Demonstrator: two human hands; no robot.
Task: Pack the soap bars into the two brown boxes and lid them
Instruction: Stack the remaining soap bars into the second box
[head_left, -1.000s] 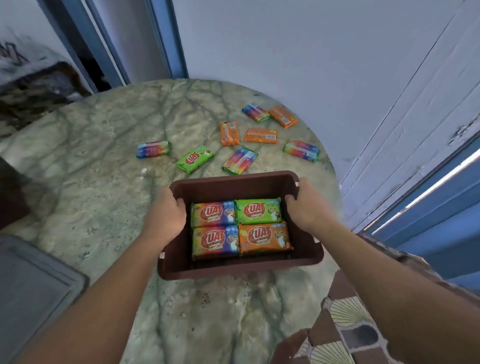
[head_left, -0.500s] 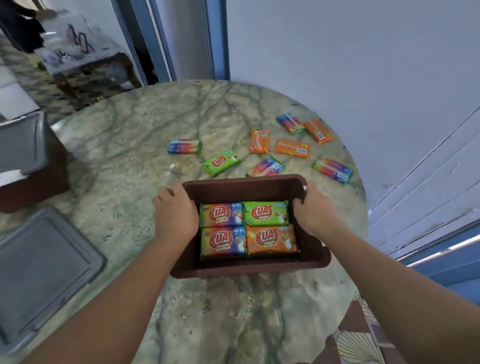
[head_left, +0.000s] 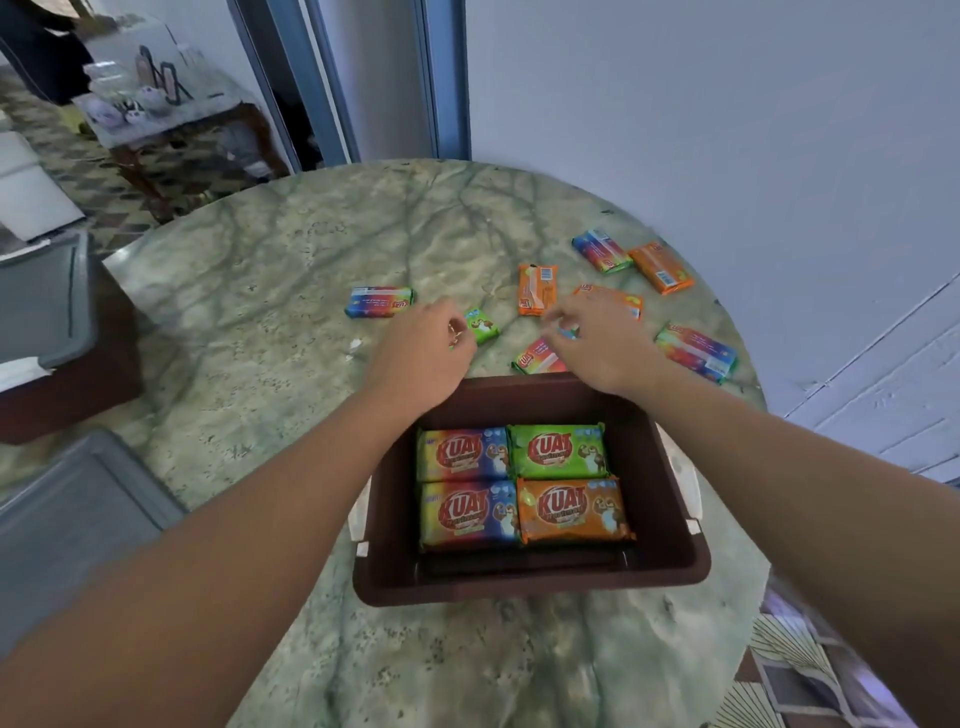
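- The brown box (head_left: 670, 566) sits on the near right part of the bench (head_left: 270, 364), lid off. It holds four soap bars (head_left: 519, 483) in a flat two-by-two layer, labels up.
- Change: half a second ago both hands gripped the side walls of the box. Both have now let go and reached over its far rim to the loose bars. Judgement: positioning of the box is finished and loading of the next bars is beginning.
- Left hand (head_left: 421, 353): fingers curled down at the near end of the green bar (head_left: 482, 325). Whether the grip has clamped on it cannot be told.
- Right hand (head_left: 597, 343): fingers spread apart and hanging over the rainbow bar (head_left: 537, 358) just beyond the far rim. No hold is visible.
- Loose bars still on the bench: a rainbow bar at far left (head_left: 379, 302), an orange bar (head_left: 537, 288) between the hands, a second orange bar (head_left: 631, 304) partly hidden by the right hand, a rainbow and orange pair at far right (head_left: 631, 262), and a rainbow bar at right (head_left: 696, 353).
- A second brown box (head_left: 62, 384) with a grey lid resting on it stands at the left edge. Another grey lid (head_left: 78, 519) lies near left.
- Remaining, by judgement: pack all loose bars, then fit the lids.
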